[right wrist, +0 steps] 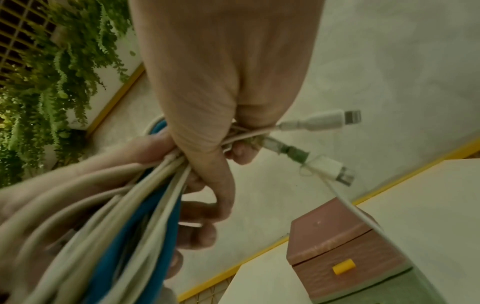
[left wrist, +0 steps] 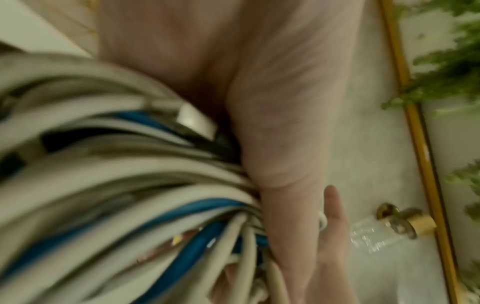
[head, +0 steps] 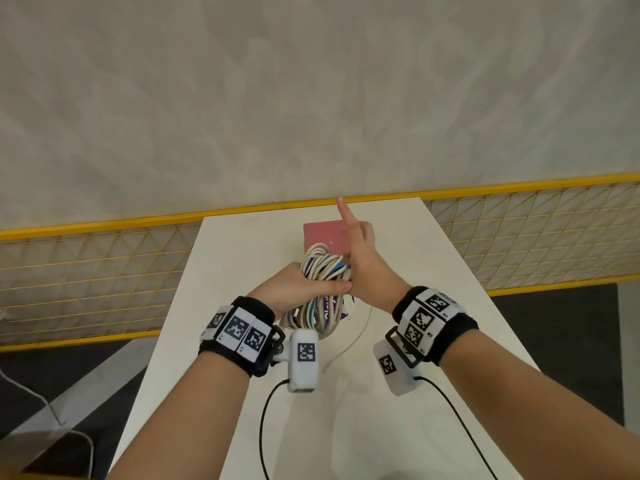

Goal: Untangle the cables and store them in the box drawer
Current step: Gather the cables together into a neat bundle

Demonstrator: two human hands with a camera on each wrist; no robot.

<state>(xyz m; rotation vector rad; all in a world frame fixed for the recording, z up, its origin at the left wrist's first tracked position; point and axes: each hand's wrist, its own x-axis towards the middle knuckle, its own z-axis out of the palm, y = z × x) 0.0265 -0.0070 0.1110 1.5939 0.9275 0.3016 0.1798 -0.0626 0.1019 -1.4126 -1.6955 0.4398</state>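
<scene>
A thick bundle of white and blue cables (head: 322, 268) is held above the white table (head: 225, 323). My left hand (head: 311, 287) grips the bundle round its middle. My right hand (head: 360, 265) is against the bundle's right side, its index finger (head: 343, 211) pointing straight up. In the right wrist view the right hand (right wrist: 226, 131) pinches a few thin strands, and two white connector ends (right wrist: 335, 119) stick out past it. The pink box (right wrist: 342, 246), its drawer closed with a yellow handle (right wrist: 344, 266), stands on the table behind the bundle (head: 323, 233).
A thin loose white cable (head: 349, 341) lies on the table under my hands. A yellow mesh railing (head: 86, 271) runs along the table's far end and both sides. Green hanging plants (right wrist: 39, 92) are off to one side. The left wrist view is blurred.
</scene>
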